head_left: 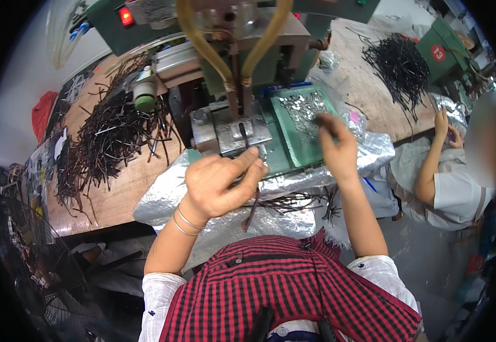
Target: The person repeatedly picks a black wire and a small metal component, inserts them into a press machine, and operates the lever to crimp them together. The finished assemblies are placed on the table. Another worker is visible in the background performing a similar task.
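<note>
My left hand (216, 181) is closed on a thin dark cable (252, 212), its fingertips at the front edge of the metal fixture (238, 135). The cable's lower end hangs below the fingers, and a short dark length lies on top of the fixture. Above it two upright metal electrodes (240, 102) come down from the machine. Over the right side of a green tray (289, 134) hangs my right hand (340, 149), its fingers bent and a little blurred, with a gap between thumb and forefinger. Many small shiny metal pieces (305, 108) lie in the tray.
A large heap of dark cables (111, 134) covers the wooden table at left; another heap (399, 65) lies at back right. More cables (293, 200) rest on silver foil (282, 219) before me. Thick yellowish hoses (199, 40) hang overhead. Another person (453, 171) sits at right.
</note>
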`<action>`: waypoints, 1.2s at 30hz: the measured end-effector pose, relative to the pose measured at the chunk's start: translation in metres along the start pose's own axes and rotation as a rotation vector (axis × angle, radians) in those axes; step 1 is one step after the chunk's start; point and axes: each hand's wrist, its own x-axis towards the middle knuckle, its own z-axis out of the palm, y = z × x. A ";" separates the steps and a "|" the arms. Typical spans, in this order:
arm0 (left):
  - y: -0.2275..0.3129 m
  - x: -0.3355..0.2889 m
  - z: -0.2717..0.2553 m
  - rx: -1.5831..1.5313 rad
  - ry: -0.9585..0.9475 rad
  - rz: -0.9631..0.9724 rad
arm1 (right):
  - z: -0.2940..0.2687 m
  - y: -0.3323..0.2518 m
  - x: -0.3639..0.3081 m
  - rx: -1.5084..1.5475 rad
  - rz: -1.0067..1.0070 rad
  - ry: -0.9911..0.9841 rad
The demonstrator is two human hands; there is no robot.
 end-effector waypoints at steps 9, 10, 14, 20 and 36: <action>0.000 0.002 0.001 0.018 0.002 -0.010 | -0.010 0.005 -0.008 -0.388 0.026 -0.068; 0.003 -0.001 0.000 0.011 -0.006 -0.030 | -0.004 0.006 -0.013 -0.440 -0.020 -0.024; 0.010 -0.008 0.000 -0.007 0.020 -0.117 | 0.011 0.007 -0.010 -0.562 -0.121 0.011; 0.034 -0.042 -0.042 0.096 -0.095 -0.347 | 0.014 0.009 -0.009 -0.661 -0.187 -0.016; -0.173 -0.173 -0.055 0.732 -0.678 -0.580 | 0.003 0.012 -0.017 -0.403 -0.180 0.165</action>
